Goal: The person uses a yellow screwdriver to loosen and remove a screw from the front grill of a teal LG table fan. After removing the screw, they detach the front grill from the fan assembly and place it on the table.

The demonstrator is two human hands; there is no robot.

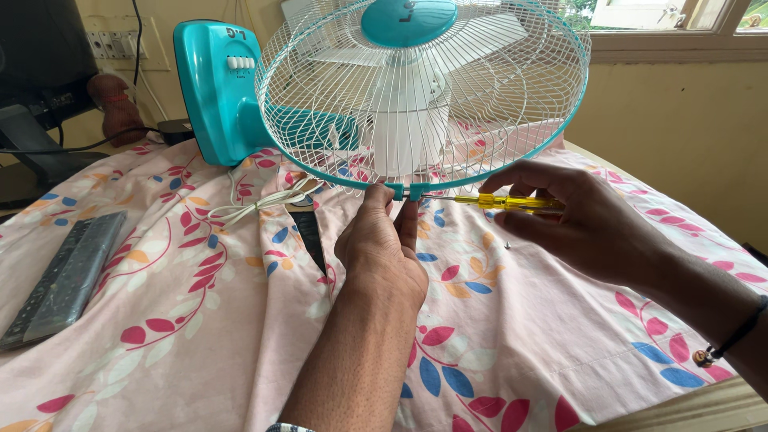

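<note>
A table fan lies on its back on a pink flowered cloth (pixel 200 320). Its white wire guard (pixel 424 88) has a teal rim and a teal centre cap, with white blades behind the wires. My left hand (pixel 382 244) pinches the small teal clip (pixel 408 190) at the rim's near edge. In my right hand (pixel 588 220) is a yellow-handled screwdriver (pixel 512 203), lying level, its thin shaft reaching left to that clip. The fan's teal base (pixel 216 88) with white buttons stands behind on the left.
A white power cord (pixel 256 206) is coiled on the cloth near the base. A small screw (pixel 508 245) lies under the screwdriver. A dark remote in plastic wrap (pixel 64 276) lies at the left. A monitor stand and black cables are at the far left.
</note>
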